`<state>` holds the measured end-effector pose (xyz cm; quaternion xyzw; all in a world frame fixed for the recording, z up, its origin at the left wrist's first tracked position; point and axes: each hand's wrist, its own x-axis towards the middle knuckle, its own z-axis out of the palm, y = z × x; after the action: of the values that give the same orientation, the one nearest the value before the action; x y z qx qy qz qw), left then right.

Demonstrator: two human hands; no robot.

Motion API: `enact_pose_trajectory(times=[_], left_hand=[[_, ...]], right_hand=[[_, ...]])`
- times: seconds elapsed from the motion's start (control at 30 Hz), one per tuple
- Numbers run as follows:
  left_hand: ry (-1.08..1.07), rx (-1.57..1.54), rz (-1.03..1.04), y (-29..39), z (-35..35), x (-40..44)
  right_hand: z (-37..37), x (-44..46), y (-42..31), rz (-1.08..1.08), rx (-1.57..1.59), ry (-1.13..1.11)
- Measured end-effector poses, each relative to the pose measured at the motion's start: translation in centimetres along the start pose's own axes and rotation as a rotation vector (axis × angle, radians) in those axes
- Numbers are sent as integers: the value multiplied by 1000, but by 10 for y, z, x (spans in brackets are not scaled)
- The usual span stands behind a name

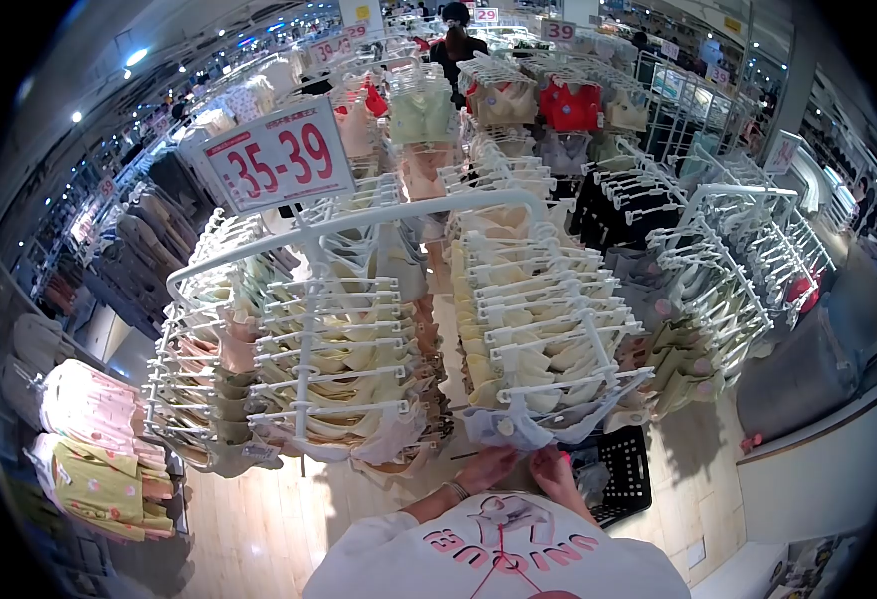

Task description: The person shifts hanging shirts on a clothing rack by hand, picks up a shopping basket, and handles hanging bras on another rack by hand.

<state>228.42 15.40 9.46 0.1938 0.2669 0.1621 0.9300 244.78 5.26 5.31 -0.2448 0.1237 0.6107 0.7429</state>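
I have both hands low at the near end of the white rack (pixel 428 207), the left hand (pixel 488 469) and the right hand (pixel 555 475) close side by side. On my remote view, the pale bra (pixel 504 427) hangs at the front of its row, its lower edge right by my fingertips. My fingers are curled, but I cannot tell whether they pinch that edge, grasp something small, or hold nothing.

Behind it, cream bras (pixel 524 364) hang closely on their hangers (pixel 633 375), so I judge that stretch to be in order. The front piece looks mid-handling rather than finished; how much is left beyond it, I cannot tell. A black basket (pixel 634 479) is near the right hand.
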Motion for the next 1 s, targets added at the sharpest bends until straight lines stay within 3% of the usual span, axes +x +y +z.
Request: enact_pose_trajectory(times=[0.33, 0.6, 0.77, 0.87, 1.0], left_hand=[[19, 66, -49, -9, -8, 12], [44, 74, -46, -4, -6, 9], [42, 63, -34, -8, -11, 10], [42, 62, -58, -5, -7, 10], [86, 51, -51, -4, -2, 7]], right_hand=[[10, -2, 5, 9, -114, 25], [10, -2, -2, 44, -1, 9], [40, -13, -4, -18, -50, 153], [13, -4, -8, -7, -34, 42], [35, -19, -14, -117, -17, 112]])
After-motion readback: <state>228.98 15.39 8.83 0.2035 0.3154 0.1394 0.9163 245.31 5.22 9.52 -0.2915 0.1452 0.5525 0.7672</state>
